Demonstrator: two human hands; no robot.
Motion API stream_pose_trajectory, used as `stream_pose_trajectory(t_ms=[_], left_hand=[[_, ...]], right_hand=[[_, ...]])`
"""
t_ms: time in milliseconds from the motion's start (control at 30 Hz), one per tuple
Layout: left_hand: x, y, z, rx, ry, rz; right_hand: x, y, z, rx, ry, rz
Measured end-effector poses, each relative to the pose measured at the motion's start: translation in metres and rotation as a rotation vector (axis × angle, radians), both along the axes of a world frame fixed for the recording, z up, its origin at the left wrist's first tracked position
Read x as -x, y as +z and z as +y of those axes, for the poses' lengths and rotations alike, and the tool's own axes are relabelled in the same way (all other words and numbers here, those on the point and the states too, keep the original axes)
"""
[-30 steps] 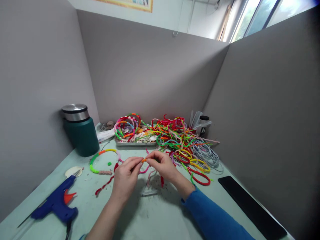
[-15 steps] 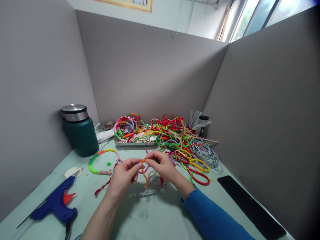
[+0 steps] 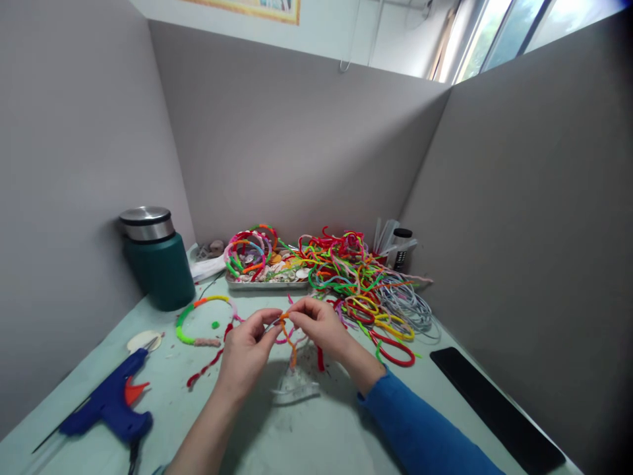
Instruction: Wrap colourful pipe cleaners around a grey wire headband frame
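Pinches one orange fuzzy strand (image 3: pixel 293 354) above the table (image 3: pixel 306 439), between closely set fingertips of left hand (image 3: pixel 246 349) and right hand (image 3: pixel 324 328), apparently to steady it from both sides. Has, leftward, one multicoloured ring (image 3: pixel 181 325) and one glue gun (image 3: pixel 109 400) with its nozzle over one pale disc (image 3: pixel 136 342), perhaps to catch drips.

Soft, fuzzy pile covers an orange pipe cleaner (image 3: pixel 293 357), seen with a blue sleeve (image 3: pixel 420 422) of matt cloth and a dull, smudged tabletop (image 3: pixel 321 442). A flask (image 3: pixel 165 274) pairs a smooth teal body with a shiny metal lid (image 3: pixel 145 215); the glue gun (image 3: pixel 106 406) is smooth plastic, the tray (image 3: pixel 267 286) metal, the grey partition (image 3: pixel 297 138) smooth and matt.
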State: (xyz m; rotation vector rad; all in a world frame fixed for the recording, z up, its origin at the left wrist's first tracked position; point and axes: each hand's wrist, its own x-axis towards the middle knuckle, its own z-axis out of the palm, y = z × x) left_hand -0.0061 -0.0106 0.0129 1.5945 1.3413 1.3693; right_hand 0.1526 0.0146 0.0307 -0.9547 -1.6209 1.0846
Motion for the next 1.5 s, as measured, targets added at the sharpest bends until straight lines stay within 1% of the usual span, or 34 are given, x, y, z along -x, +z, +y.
stream_pose_trajectory(t_ms=[200,267,333,400,467,567,700,800,900,1000,1100,1167,1233,1300,1367,1433,1500], left_hand=[[-0.0019,0.0056,-0.0062,-0.154,0.05,0.273],[-0.0023,0.0058,-0.007,-0.195,0.054,0.323],[-0.0021,0.0052,-0.0072,-0.21,0.049,0.329],[-0.0015,0.0046,-0.007,-0.188,0.042,0.299],[-0.0011,0.0045,-0.0066,-0.127,0.024,0.233],[-0.0011,0.0052,-0.0054,-0.021,-0.027,0.079],[-0.0009,0.0054,-0.003,0.142,-0.043,-0.103],[0.0,0.0042,-0.0013,0.261,-0.088,-0.234],[-0.0006,0.0031,-0.0004,0.295,-0.119,-0.288],[-0.0028,0.0031,-0.0007,0.238,-0.096,-0.262],[-0.0042,0.0036,-0.0025,0.129,-0.015,-0.204],[-0.004,0.0037,-0.0041,0.018,0.04,-0.081],[-0.0037,0.0037,-0.0054,-0.13,0.072,0.075],[-0.0035,0.0031,-0.006,-0.291,0.09,0.202],[-0.0035,0.002,-0.006,-0.408,0.103,0.28],[-0.0033,0.0005,-0.0055,-0.462,0.119,0.325],[-0.0029,-0.0009,-0.0049,-0.479,0.13,0.352]], right_hand=[[0.0003,-0.001,0.0003,-0.016,0.007,-0.019],[0.0004,-0.001,0.0003,-0.007,0.002,-0.019],[0.0003,-0.0012,0.0005,0.0,-0.006,-0.013],[0.0001,-0.0014,0.0007,-0.004,-0.005,-0.004],[-0.0002,-0.0016,0.0007,-0.01,0.001,-0.004],[-0.0004,-0.0011,0.0002,-0.019,0.028,-0.018],[0.0,-0.0001,-0.0013,-0.042,0.024,-0.041],[0.0002,-0.0004,-0.0023,-0.062,0.029,-0.073],[0.0001,-0.0013,-0.0024,-0.046,0.031,-0.067],[0.0005,-0.0011,-0.0021,0.012,0.013,-0.016],[0.0013,0.001,-0.0022,0.104,-0.024,0.041],[0.0017,0.0026,-0.0023,0.16,-0.032,0.079],[0.0018,0.0039,-0.0021,0.199,-0.028,0.108],[0.0018,0.0046,-0.0018,0.214,-0.025,0.117],[0.0019,0.0052,-0.0018,0.216,-0.026,0.116],[0.0022,0.0057,-0.0024,0.216,-0.023,0.113],[0.0026,0.0062,-0.0032,0.218,-0.018,0.112]])
